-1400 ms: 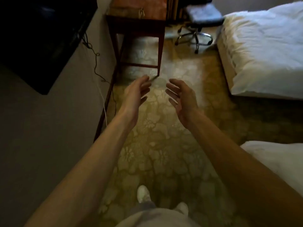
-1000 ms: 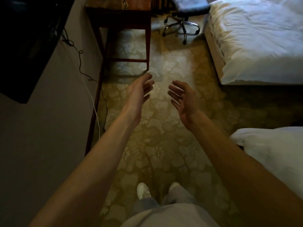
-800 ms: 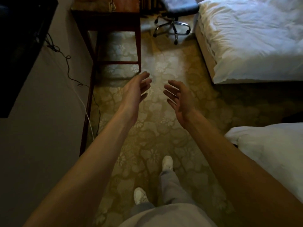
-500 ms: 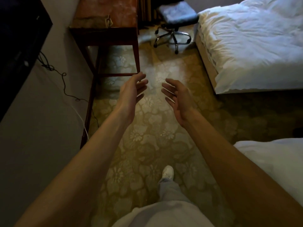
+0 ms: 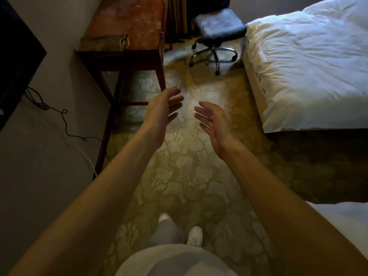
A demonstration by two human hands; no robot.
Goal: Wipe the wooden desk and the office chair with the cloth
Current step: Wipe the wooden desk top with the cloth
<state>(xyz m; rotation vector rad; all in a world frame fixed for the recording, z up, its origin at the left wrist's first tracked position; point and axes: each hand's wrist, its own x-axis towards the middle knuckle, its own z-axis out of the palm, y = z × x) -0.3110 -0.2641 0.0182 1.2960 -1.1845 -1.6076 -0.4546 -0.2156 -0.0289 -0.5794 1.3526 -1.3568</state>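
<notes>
A reddish wooden desk [image 5: 131, 18] stands against the left wall ahead of me. On its near end lies a dull patterned cloth [image 5: 103, 43] with a loop of cord. An office chair [image 5: 219, 24] with a grey padded seat and chrome wheeled base stands beyond the desk, beside the bed. My left hand [image 5: 163, 110] and my right hand [image 5: 214, 122] are stretched out over the carpet, palms facing each other, fingers straight, both holding nothing. Both hands are well short of the desk.
A bed with white sheets [image 5: 310, 62] fills the right side, and a second white bed corner [image 5: 346, 222] is at the lower right. A dark screen [image 5: 14, 62] hangs on the left wall with cables [image 5: 51, 110] trailing down. Flowered carpet [image 5: 179, 176] runs between.
I have walked forward; the desk, cloth and chair have come closer and more of the desk top shows. My hands have stayed open in the same pose.
</notes>
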